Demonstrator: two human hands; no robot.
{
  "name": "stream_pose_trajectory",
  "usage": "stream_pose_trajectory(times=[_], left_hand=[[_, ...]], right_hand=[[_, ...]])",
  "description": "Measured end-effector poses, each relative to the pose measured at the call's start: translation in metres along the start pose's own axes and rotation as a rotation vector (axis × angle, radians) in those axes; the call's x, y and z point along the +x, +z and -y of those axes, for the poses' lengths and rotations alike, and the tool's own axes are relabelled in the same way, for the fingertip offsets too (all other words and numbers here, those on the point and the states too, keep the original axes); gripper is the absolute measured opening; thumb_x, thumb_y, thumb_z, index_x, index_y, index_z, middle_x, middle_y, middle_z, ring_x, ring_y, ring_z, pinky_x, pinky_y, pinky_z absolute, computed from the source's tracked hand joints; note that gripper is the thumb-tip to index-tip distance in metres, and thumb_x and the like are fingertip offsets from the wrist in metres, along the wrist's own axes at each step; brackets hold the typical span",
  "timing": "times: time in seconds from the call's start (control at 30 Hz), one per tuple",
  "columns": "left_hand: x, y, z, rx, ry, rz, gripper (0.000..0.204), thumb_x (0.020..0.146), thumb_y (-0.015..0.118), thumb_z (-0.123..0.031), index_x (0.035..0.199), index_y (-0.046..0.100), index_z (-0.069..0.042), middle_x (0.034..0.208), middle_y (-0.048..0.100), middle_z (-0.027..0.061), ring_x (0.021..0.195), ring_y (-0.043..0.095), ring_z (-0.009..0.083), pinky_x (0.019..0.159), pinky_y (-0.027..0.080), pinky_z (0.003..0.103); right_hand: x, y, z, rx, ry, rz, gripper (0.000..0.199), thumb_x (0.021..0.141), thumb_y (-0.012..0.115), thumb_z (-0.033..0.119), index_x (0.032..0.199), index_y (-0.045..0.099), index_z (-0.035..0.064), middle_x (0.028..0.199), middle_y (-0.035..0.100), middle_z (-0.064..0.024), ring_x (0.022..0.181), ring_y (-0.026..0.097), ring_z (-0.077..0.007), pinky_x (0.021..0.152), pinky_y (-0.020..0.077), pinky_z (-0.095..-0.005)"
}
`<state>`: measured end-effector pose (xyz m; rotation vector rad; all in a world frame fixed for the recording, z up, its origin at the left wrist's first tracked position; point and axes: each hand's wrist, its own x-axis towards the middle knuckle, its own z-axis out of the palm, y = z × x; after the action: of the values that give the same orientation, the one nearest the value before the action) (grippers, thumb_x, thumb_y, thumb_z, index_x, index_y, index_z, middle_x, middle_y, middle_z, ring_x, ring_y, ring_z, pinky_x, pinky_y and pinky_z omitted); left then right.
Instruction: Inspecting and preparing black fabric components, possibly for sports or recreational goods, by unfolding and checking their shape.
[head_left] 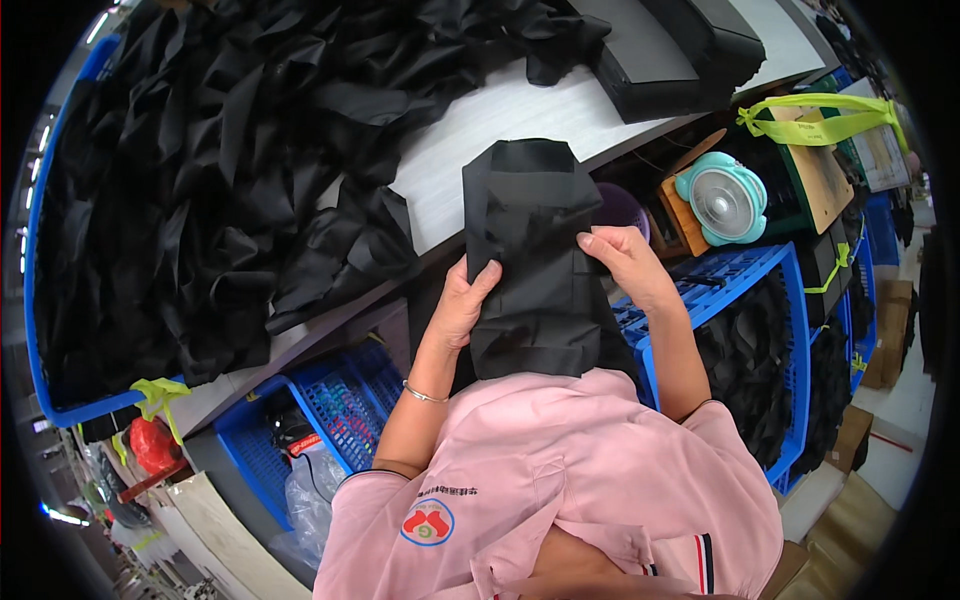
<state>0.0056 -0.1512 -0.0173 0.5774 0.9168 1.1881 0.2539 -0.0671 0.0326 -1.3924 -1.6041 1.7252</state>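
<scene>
A black fabric piece (535,255), long and flat with a folded, open-looking top end, hangs in front of my chest. My left hand (464,303) grips its left edge, thumb on the front and the other fingers mostly hidden. On the right edge, a little higher up, my right hand (628,262) pinches the cloth between thumb and fingers. The lower end reaches down to the pink shirt (560,460). Beyond it, a big heap of similar black pieces (230,150) covers the left part of the white table (500,115).
Stacked black pieces (665,60) lie at the table's far right. A turquoise fan (722,200) stands beside a yellow-green strap (825,120). Blue crates (790,330) filled with black cloth are at my right. Another blue basket (335,400) sits under the table at left, near a red bundle (155,447).
</scene>
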Motion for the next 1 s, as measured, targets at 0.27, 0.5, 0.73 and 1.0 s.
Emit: stream_pose_trajectory(times=[0.27, 0.5, 0.73, 1.0], left_hand=[[0.017, -0.025, 0.015, 0.059, -0.042, -0.025, 0.036, 0.098, 0.069, -0.019, 0.128, 0.062, -0.001, 0.119, 0.068, 0.0041, 0.106, 0.063, 0.0107, 0.095, 0.049, 0.027], [0.024, -0.021, 0.016, -0.097, -0.038, -0.078, 0.024, 0.094, 0.065, 0.000, 0.118, 0.065, 0.001, 0.110, 0.071, 0.0073, 0.095, 0.067, 0.0116, 0.085, 0.056, 0.027], [0.022, -0.014, 0.005, -0.194, -0.065, 0.017, 0.030, 0.092, 0.067, -0.001, 0.122, 0.064, 0.000, 0.116, 0.071, 0.0084, 0.102, 0.068, 0.0150, 0.091, 0.057, 0.032], [0.028, -0.007, 0.013, -0.234, -0.098, -0.049, 0.040, 0.089, 0.076, -0.009, 0.125, 0.064, 0.003, 0.120, 0.070, 0.0090, 0.104, 0.068, 0.0172, 0.094, 0.055, 0.032]], right_hand=[[0.009, 0.019, -0.012, 0.593, 0.071, 0.086, 0.012, 0.088, 0.075, 0.010, 0.097, 0.073, 0.0018, 0.093, 0.073, -0.0014, 0.084, 0.064, -0.0072, 0.082, 0.0488, -0.0231], [0.014, 0.015, -0.009, 0.217, 0.028, -0.060, 0.023, 0.089, 0.077, 0.014, 0.106, 0.070, -0.0012, 0.096, 0.073, -0.0040, 0.084, 0.065, -0.0079, 0.079, 0.0516, -0.0240], [0.015, 0.004, -0.002, 0.486, 0.138, 0.160, 0.037, 0.089, 0.076, 0.014, 0.121, 0.068, -0.0030, 0.107, 0.074, -0.0093, 0.094, 0.069, -0.0126, 0.088, 0.0538, -0.0279], [0.040, 0.030, -0.002, 0.385, -0.032, 0.019, 0.025, 0.082, 0.080, 0.011, 0.102, 0.073, -0.0015, 0.092, 0.074, -0.0044, 0.079, 0.067, -0.0112, 0.076, 0.0539, -0.0278]])
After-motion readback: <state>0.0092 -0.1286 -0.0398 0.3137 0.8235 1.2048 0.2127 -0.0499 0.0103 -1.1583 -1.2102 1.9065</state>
